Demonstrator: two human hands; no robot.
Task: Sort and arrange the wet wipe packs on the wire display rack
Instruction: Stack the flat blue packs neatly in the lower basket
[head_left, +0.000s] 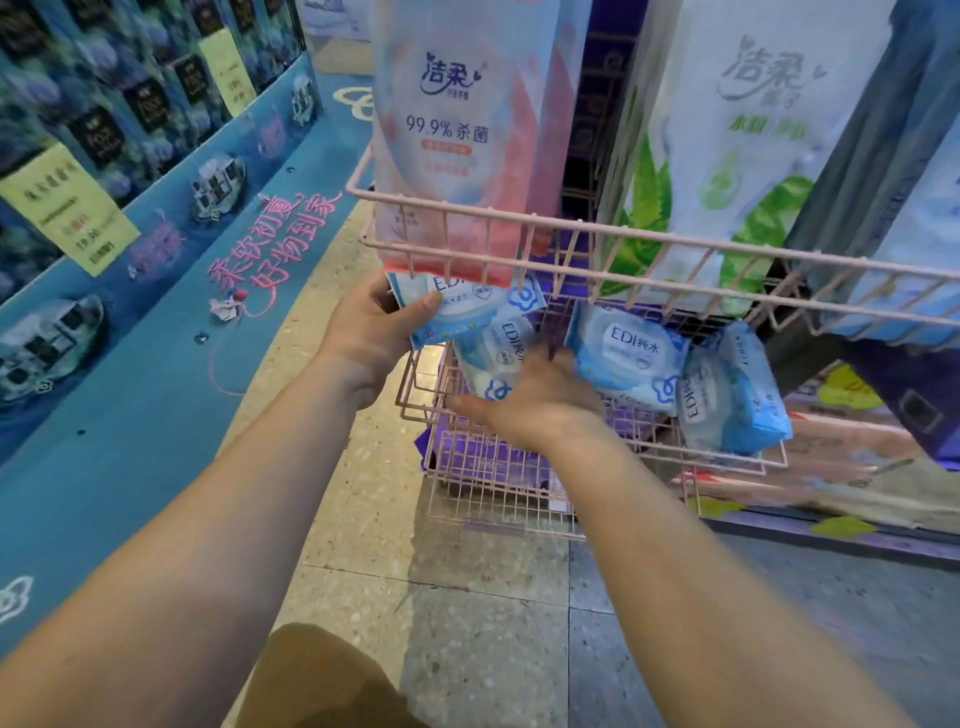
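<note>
We see a pink wire rack (649, 244), thin coated rods in a grid, with two baskets stacked. Left hand (371, 332) pinches a flat blue-white wipe pack (467, 306) at its left end, thumb on the front face, fingers behind; the pack sits at the left edge of the lower basket (519, 483), just under the upper basket's front rail. Soft glossy film, rounded oval lid patch, blue flower print at the corner.

Right hand (535, 405) is blurred, reaching into the lower basket, palm turned up, thumb out to the left. It touches a second pack (498, 358) standing tilted just beside the held one; we cannot tell if the fingers close round it.

Third pack (628, 358) lies tilted right of the hand, a pillow-shaped pouch, label facing us. Two more packs (737, 395) stand on edge at the right end of the basket, crinkled film, leaning against each other and touching the third one.

The upper basket holds tall upright bags: a pink bag (462, 135) with smooth plastic at left, a green-leaf bag (727, 156) to its right, well above the small packs.

Floor (467, 597) is speckled terrazzo tile. A blue printed display base (156, 389) runs along the left, curved, with yellow paper price tags (67, 208) on the shelf above it.
</note>
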